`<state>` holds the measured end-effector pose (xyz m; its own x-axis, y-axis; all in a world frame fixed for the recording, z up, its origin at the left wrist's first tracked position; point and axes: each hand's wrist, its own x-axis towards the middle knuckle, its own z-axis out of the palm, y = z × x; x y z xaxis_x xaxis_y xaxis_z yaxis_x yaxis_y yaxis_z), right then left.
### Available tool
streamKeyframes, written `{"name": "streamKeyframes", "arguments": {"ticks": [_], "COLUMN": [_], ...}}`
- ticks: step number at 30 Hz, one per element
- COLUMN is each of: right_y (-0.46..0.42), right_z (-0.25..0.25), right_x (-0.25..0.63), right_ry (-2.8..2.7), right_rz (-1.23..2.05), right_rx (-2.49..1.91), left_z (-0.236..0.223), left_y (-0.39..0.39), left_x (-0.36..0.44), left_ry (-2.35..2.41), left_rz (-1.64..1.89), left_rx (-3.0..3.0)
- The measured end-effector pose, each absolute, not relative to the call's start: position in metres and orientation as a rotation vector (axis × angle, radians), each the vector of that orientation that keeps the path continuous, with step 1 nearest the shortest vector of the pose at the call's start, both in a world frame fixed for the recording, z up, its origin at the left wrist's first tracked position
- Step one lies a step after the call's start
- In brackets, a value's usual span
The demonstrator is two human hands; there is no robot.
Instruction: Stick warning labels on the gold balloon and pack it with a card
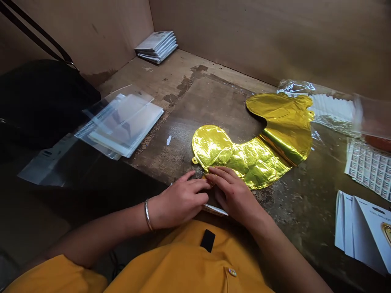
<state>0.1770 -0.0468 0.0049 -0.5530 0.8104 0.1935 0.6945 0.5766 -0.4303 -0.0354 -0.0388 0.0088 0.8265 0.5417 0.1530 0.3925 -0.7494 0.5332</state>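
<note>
holding both hands together at the near edge of a flat gold foil balloon (255, 162) on a worn wooden workbench (198, 110); keeping the right hand (233, 191) half-curled, fingertips down on the foil, nearer the balloon's body; keeping the left hand (180, 199) half-curled, fingertips meeting the right's at the edge; showing no clear grip; following the balloon's long curve away up and rightward from both hands

Foil balloon (253, 162): gold metallic foil, seen as glossy and creased.
Worktop (214, 106): wood, left rough and worn.
Sleeves (122, 126): clear plastic, glossy.
Bangle (148, 214): metal, polished smooth.
</note>
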Motion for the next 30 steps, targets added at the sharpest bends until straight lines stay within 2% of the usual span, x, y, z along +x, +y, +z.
{"name": "streamKeyframes", "arguments": {"ticks": [3, 9, 11, 30], "right_y": [-0.046, -0.045, -0.043, -0.015], "right_z": [0.0, -0.016, -0.016, 0.011], "right_x": [0.18, 0.179, 0.178, 0.191], "right_ry": [-2.46, -2.358, -2.297, -1.326], "right_rz": [0.487, 0.181, 0.207, 1.43], "right_rx": [-1.215, -1.13, -1.167, -1.566], "left_z": [0.011, 0.008, 0.008, 0.023], "left_y": [-0.038, -0.036, -0.035, -0.029], "left_x": [-0.041, -0.045, -0.046, -0.033], "left_ry": [0.733, 0.743, 0.75, 0.84], "left_rz": [0.421, 0.479, 0.498, 0.528], "left_rx": [2.499, 2.445, 2.429, 2.571]}}
